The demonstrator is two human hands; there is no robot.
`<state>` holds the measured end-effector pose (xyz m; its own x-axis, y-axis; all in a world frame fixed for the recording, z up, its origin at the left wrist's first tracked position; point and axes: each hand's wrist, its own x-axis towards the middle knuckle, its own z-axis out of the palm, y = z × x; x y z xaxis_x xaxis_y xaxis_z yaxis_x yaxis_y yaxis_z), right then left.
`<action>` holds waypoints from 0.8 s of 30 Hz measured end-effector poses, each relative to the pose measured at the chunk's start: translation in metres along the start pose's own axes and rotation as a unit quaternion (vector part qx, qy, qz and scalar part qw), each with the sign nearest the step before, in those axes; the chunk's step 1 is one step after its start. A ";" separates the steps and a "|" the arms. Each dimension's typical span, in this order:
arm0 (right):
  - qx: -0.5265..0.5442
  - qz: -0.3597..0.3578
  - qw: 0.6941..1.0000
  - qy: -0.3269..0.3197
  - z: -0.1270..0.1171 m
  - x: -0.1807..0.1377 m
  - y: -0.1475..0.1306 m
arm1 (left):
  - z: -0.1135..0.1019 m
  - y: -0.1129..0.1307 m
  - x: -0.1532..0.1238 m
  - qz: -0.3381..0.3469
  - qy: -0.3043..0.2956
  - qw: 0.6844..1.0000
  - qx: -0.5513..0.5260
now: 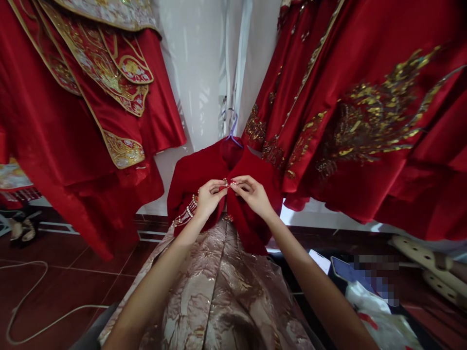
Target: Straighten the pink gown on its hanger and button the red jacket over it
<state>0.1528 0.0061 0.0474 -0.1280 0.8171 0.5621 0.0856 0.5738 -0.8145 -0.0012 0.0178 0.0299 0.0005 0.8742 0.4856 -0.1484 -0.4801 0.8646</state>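
A dark red jacket [197, 167] hangs on a purple hanger [233, 129] in front of me. At its front opening my left hand [211, 197] pinches the left edge by a small beaded fastener [228, 184]. My right hand [253, 194] pinches the other side of the same fastener, fingertips almost touching those of the left. Strings of pearl beads [187, 212] dangle from the jacket's left sleeve. A second beaded fastener [228, 218] sits lower on the front. Beneath the jacket spreads a pinkish brocade skirt [197, 287] with a sheen.
Red embroidered garments [156, 97] hang at left, and red gowns with gold sequins [379, 112] at right. A white cable [47, 291] curls over the dark red tiled floor [73, 287]. Lower right lie a phone [346, 270] and plastic bags [368, 299]. High-heeled shoes [28, 231] stand far left.
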 end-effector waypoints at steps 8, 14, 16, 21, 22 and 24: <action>-0.097 -0.031 0.994 0.028 0.002 -0.005 -0.010 | -0.007 0.016 0.002 0.064 -0.037 0.989 0.127; -0.121 -0.039 0.991 0.045 0.005 -0.006 -0.012 | -0.011 0.019 0.004 0.078 -0.062 0.976 0.196; -0.123 -0.042 0.990 0.047 0.006 -0.006 -0.010 | -0.012 0.022 0.005 0.088 -0.086 0.962 0.242; -0.135 -0.052 0.988 0.059 0.006 -0.004 -0.008 | -0.015 0.037 0.008 0.155 -0.168 0.911 0.343; -0.134 -0.055 0.988 0.059 0.006 -0.004 -0.008 | -0.015 0.040 0.009 0.161 -0.176 0.905 0.353; -0.132 -0.060 0.988 0.056 0.006 -0.004 -0.008 | -0.015 0.043 0.011 0.165 -0.183 0.898 0.365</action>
<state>0.1466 -0.0018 0.0509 -0.0437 0.7355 0.6762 0.3327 0.6489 -0.6843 -0.0224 0.0075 0.0708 0.4212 0.6572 0.6251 0.4868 -0.7453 0.4555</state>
